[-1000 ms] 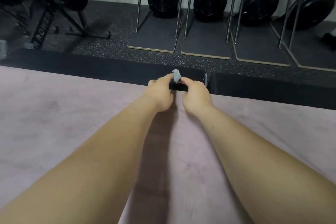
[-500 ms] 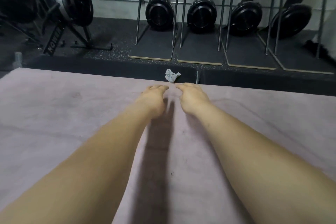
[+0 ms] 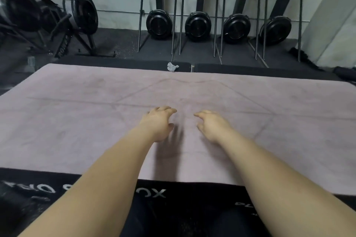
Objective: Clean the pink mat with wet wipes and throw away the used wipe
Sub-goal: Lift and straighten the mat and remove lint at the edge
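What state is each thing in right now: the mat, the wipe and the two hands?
pink mat: spread flat, faint smudges.
used wipe: crumpled, on the dark floor past the mat's far edge.
left hand: empty, fingers curled open.
right hand: empty, open.

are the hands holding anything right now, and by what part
Nothing is held. The left hand and right hand are both empty over the pink mat; the crumpled wipe lies beyond its far edge.

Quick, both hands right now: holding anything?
Left hand: open, empty, over the pink mat.
Right hand: open, empty; crumpled grey wipe lies beyond the mat.
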`<state>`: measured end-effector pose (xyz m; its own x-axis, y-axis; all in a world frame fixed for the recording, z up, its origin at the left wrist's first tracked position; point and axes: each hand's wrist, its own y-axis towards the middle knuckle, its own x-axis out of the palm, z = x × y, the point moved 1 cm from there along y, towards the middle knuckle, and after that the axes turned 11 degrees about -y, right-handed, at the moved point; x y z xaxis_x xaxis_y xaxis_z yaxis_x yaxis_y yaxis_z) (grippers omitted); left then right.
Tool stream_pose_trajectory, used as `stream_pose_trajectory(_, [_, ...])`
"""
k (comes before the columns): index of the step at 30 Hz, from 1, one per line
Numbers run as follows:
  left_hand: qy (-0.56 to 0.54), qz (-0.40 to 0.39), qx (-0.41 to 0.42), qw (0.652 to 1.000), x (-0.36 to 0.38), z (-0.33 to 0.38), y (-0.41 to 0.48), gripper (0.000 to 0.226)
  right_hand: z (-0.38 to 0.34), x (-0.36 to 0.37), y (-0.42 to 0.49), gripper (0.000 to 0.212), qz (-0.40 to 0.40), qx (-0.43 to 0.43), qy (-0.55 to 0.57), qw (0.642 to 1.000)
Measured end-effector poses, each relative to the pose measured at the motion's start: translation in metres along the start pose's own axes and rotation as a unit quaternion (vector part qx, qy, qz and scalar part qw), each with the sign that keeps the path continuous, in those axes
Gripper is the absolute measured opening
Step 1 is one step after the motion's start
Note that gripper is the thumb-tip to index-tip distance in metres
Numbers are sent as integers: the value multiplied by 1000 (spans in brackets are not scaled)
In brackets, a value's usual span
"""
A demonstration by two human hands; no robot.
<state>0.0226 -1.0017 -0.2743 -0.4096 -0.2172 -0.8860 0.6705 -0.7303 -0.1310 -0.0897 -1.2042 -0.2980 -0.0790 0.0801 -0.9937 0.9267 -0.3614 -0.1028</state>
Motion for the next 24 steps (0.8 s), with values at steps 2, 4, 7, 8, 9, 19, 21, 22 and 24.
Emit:
stream_pose_trajectory(2, [-3, -9, 4, 1000, 13, 0, -23, 60, 0, 5, -29, 52, -9, -3, -12, 1000])
stream_pose_trajectory(4, [-3, -19, 15, 1000, 25, 0, -43, 59, -2, 10, -56, 54, -19, -9, -23, 1000])
stream_pose_trajectory(7, [13, -35, 29, 999, 41, 0, -65, 59, -6, 19, -89, 55, -28, -21, -37, 999])
stream_pose_trajectory(8, [23, -38, 36, 998, 45, 1, -71, 59, -8, 21, -97, 55, -26, -26, -44, 998])
stream_pose_trajectory(9, [32, -40, 45, 998, 49, 2, -77, 58, -11, 23, -104, 54, -23, -32, -50, 998])
stream_pose_trajectory(19, [169, -73, 125, 975, 88, 9, -126, 58, -28, 56, -156, 71, 46, -98, -108, 988])
stream_pose_trajectory(21, [193, -43, 114, 974, 91, 9, -127, 44, -24, 60, -161, 63, 64, -104, -122, 985])
stream_pose_trajectory(22, [202, -32, 111, 973, 90, 11, -129, 38, -22, 61, -162, 56, 79, -105, -124, 983])
stream_pose_trajectory(24, [231, -18, 113, 966, 88, 13, -130, 29, -18, 61, -164, 44, 113, -114, -119, 980])
